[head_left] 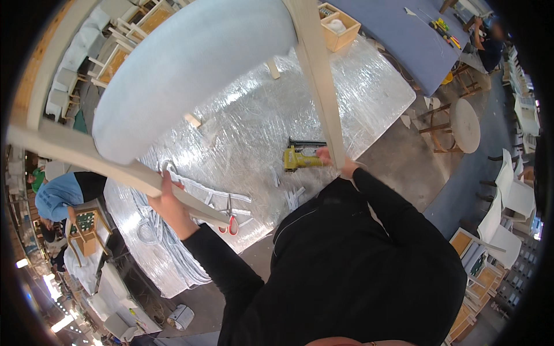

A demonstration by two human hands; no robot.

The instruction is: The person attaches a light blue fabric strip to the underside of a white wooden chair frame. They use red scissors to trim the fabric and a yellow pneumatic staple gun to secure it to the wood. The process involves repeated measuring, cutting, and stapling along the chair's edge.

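Note:
A wooden chair frame with a pale blue padded seat (196, 69) is tilted over the table, its pale legs pointing toward me. My left hand (173, 209) is closed around the left leg (109, 162). With my right hand (339, 164) I grip the lower end of the right leg (320, 81); fingers show on both sides of the wood. Just beside that hand a yellow-green staple gun (297, 158) lies on the table. Red-handled scissors (231, 224) lie near my left hand, partly behind the left leg, among pale fabric strips (199, 190).
The table is covered in shiny plastic film (381, 86). A wooden box (340, 34) with white stuffing stands at its far edge, by a blue-topped table (398, 34). A round-seated stool (463, 126) stands to the right. A person in blue (63, 196) bends over a chair at left.

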